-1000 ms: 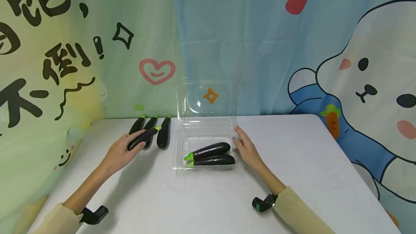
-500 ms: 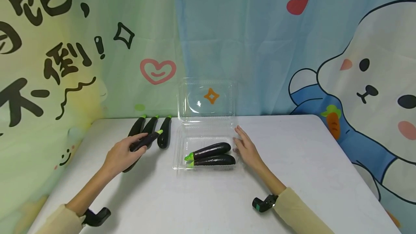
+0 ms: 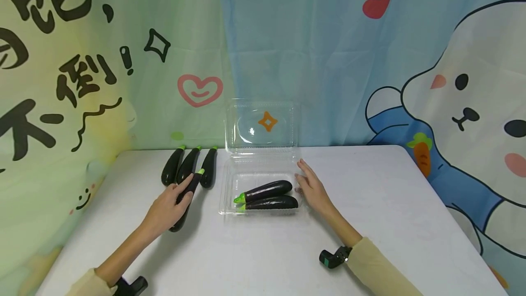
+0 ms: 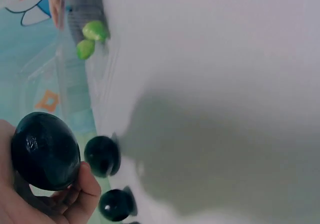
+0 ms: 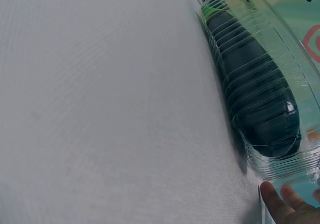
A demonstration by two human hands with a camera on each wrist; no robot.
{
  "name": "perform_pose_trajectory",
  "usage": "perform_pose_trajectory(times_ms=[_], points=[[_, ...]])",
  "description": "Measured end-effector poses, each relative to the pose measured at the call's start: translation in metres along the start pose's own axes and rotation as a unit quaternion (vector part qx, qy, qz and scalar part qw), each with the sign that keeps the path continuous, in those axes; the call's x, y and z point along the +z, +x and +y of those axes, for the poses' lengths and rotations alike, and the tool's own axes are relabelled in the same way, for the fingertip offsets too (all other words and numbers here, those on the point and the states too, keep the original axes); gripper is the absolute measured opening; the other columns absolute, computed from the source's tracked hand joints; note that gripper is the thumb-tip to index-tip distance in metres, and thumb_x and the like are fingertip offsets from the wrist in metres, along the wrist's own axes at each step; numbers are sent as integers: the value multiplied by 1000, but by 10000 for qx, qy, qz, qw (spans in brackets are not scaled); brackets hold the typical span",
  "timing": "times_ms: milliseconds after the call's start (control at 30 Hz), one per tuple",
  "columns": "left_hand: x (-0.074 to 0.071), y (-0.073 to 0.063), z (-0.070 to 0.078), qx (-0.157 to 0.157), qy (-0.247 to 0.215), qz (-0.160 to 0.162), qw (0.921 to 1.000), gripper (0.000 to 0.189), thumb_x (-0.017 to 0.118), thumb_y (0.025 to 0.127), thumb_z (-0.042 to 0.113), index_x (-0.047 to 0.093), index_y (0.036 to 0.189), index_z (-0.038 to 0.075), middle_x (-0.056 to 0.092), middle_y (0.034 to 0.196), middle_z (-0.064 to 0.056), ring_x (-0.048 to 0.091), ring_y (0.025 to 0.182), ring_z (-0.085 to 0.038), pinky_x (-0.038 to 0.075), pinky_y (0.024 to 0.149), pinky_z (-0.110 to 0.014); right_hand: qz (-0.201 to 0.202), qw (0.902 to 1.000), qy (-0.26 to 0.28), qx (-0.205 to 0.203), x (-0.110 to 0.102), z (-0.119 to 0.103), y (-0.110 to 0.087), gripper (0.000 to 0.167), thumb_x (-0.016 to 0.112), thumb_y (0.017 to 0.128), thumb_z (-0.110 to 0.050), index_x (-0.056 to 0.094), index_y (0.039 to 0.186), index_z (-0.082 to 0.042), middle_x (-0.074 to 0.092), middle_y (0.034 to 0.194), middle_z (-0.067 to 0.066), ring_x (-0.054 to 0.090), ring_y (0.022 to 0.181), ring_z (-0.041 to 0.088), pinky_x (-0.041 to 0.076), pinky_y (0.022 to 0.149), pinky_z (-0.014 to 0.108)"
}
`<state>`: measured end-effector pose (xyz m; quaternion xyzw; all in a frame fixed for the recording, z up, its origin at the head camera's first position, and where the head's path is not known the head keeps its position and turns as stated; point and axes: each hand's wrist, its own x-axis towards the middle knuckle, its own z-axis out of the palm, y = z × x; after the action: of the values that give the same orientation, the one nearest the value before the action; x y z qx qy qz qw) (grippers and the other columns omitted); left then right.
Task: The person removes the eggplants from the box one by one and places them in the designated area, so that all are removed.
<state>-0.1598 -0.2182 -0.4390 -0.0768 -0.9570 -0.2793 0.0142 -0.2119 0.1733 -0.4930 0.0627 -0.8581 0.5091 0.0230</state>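
My left hand (image 3: 167,209) grips a dark eggplant (image 3: 190,192) with a green stem, held above the table left of the clear plastic box. In the left wrist view the eggplant's round end (image 4: 46,151) faces the camera, between thumb and fingers. The clear box (image 3: 230,182) stands with its lid (image 3: 242,138) raised at the back. Two eggplants lie inside it side by side, a rear one (image 3: 269,190) and a front one (image 3: 273,202). My right hand (image 3: 314,188) rests with fairly straight fingers at the box's right side; its fingertips (image 5: 267,186) show beside the box wall.
Three more eggplants lie at the table's back left: a left one (image 3: 172,166), a middle one (image 3: 188,166) and a right one (image 3: 208,168). A printed curtain (image 3: 328,58) hangs directly behind the white table (image 3: 263,255).
My left hand has moved right and nearer the front edge, turning the eggplant from lying slanted to pointing more steeply away. The right hand and the box have stayed in place.
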Motion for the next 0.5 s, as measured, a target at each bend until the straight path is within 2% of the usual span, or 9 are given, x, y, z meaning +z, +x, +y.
perform_pose_trajectory(times_ms=[200,367,500], points=[[17,-9,3,-401,-62,-27,9992,53,44,100,46,39,149,25,56,98,-14,47,67,-18,35,54,-29,10,10000,0,32,-1,0,0,50,42,104,-18,32,151,-5,21,162,11,41,139,34,26,117,51],[29,-18,7,-809,-25,-141,9966,53,40,102,43,36,151,23,56,106,-16,49,67,-18,36,53,-29,-3,10000,57,26,-1,-1,0,50,43,104,-18,32,151,-4,21,162,12,42,138,34,32,114,50],[35,-24,12,-869,70,-201,9960,53,40,102,39,36,151,19,57,106,-18,49,64,-19,36,52,-30,-26,10000,44,65,-1,-2,0,50,43,104,-19,32,151,-4,21,162,11,44,138,33,33,114,50]])
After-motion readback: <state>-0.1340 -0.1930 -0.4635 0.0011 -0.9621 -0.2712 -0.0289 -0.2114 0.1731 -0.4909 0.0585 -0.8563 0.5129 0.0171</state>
